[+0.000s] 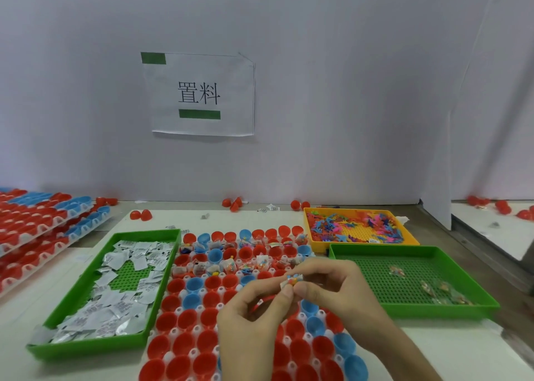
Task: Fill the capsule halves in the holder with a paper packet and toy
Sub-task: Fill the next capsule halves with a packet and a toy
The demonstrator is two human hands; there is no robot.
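Note:
A white holder [185, 292] full of red and blue capsule halves lies in front of me. Its far rows hold small packets and toys; the near rows show bare cups. Above the holder's middle, my left hand [254, 320] and my right hand [329, 285] meet and pinch between them one small clear bag with a colourful toy and white paper [292, 281]. A green tray [86, 343] at the left holds several white paper packets [121, 302].
A yellow tray [410, 237] of loose colourful toys stands at the back right. In front of it a green tray [476, 297] holds a few bagged toys. Stacked holders of capsule halves [43, 221] sit at far left. Loose red halves [232, 203] lie along the wall.

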